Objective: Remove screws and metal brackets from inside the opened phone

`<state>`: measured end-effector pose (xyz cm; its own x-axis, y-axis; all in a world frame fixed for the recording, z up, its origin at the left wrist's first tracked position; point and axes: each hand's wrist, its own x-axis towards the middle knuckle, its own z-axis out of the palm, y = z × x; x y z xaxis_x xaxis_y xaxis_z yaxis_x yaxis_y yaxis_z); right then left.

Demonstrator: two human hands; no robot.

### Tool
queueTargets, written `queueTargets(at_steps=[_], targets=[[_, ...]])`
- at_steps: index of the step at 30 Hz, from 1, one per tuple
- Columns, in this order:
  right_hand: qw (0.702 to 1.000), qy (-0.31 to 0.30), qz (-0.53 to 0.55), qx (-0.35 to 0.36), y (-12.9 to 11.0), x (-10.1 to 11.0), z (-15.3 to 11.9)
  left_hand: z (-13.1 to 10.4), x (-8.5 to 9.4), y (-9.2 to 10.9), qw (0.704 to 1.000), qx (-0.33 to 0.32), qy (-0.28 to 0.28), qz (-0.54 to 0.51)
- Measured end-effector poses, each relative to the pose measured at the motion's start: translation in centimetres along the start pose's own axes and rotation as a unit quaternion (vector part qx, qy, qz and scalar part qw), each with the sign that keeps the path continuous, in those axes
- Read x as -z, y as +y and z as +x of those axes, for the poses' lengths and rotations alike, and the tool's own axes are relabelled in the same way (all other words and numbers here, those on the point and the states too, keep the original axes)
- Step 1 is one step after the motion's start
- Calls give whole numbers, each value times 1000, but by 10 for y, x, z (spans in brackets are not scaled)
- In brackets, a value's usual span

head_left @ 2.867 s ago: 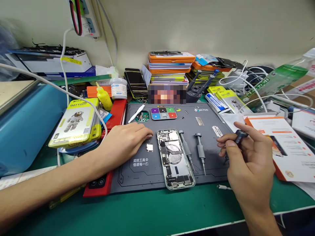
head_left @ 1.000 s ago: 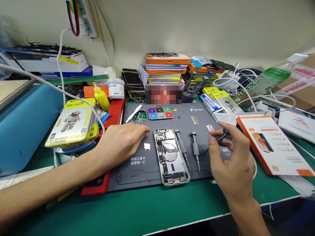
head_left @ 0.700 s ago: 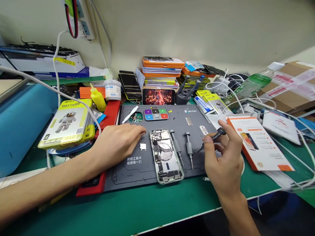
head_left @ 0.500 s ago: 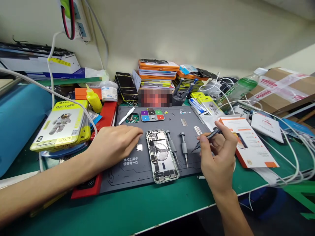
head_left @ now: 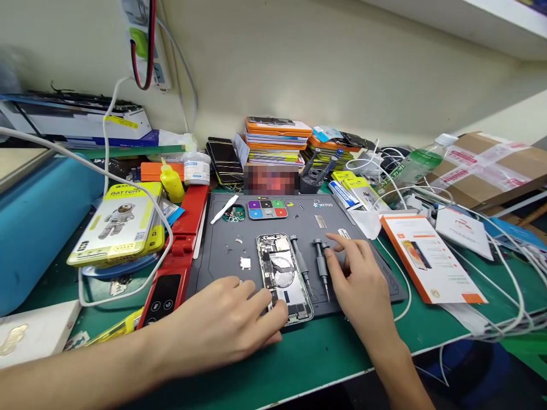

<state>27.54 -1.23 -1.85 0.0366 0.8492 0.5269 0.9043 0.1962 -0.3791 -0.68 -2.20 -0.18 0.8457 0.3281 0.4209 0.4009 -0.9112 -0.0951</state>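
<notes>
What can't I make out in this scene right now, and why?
All in the head view:
- Phone, lower left corner: hidden by the left grip.
- Whether the right grip holds anything: its own back hides the palm.
- Screen: blurred.
- Bits beside the phone: too small.
- Carton: cut off by the right edge.

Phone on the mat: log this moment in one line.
left hand: at lower left of phone, grip unclear | right hand: at screwdrivers, grip unclear | phone: opened, on mat

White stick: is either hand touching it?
No, the white stick lies toward the back of the gray mat, apart from the left hand and the right hand.
</notes>
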Motion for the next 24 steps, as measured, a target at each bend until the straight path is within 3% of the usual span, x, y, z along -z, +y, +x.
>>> queueTargets(at_steps=[5,10,16,24], targets=[[997,21,24,66,-7,6,6,-4,-6,-1,998,-10,-65,-24],[994,-49,12,98,-25,-1,8,-3,-7,-1,998,-3,-47,-33],[995,-80,20,61,-32,-7,11,-1,-12,-2,999,16,-37,-35],[991,-4,129,30,-37,12,2,-1,-11,-4,999,33,-11,-41]])
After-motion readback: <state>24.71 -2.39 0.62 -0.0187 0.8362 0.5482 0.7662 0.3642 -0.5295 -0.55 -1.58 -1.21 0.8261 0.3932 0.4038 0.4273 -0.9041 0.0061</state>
